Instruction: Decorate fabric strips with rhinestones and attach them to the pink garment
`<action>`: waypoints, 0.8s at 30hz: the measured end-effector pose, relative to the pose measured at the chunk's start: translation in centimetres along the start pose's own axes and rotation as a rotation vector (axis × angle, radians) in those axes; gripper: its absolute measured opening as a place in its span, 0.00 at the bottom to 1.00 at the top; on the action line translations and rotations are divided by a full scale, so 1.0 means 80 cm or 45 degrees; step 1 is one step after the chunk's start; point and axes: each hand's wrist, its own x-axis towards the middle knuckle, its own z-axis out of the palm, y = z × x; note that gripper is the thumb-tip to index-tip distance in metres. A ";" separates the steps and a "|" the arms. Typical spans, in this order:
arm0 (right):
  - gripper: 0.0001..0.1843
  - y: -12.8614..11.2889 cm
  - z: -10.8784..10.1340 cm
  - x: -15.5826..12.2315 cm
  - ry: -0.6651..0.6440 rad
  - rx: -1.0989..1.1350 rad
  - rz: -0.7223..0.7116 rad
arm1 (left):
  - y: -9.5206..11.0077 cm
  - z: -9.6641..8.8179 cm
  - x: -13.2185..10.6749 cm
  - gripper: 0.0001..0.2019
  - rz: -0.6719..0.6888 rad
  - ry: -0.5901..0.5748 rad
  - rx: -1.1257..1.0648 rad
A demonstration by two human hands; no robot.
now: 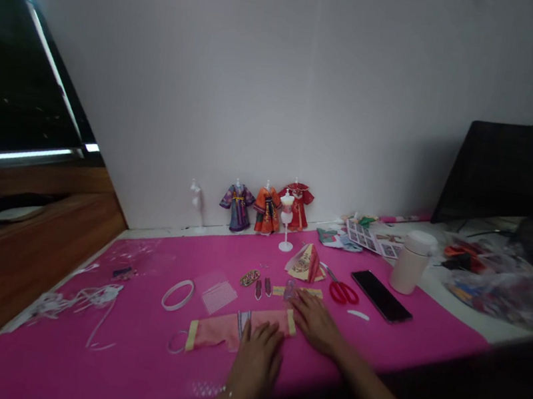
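Observation:
A strip of pink cloth with yellow ends and a pale striped band lies flat on the pink mat. My left hand rests on its middle with fingers stretched out. At the cloth's right end, my right hand lies with fingers extended flat; its fingertips are beside a small clear object and a narrow yellow strip. Just beyond are two small dark pointed pieces and an oval tin of beads. Red-handled scissors lie to the right.
Several small dressed doll forms line the wall. A white roll of tape, a grid sheet and tangled white ribbon lie left. Rightward are a phone, a white bottle, plastic bags and a monitor.

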 end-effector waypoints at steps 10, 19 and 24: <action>0.11 0.006 -0.005 0.002 0.140 0.067 -0.039 | 0.001 -0.009 -0.001 0.28 0.043 -0.209 -0.030; 0.08 0.007 -0.004 0.002 0.129 0.096 -0.058 | -0.010 -0.002 -0.005 0.38 0.113 -0.290 -0.063; 0.08 0.008 -0.003 0.001 0.129 0.117 -0.071 | -0.015 0.004 -0.006 0.40 0.148 -0.264 -0.085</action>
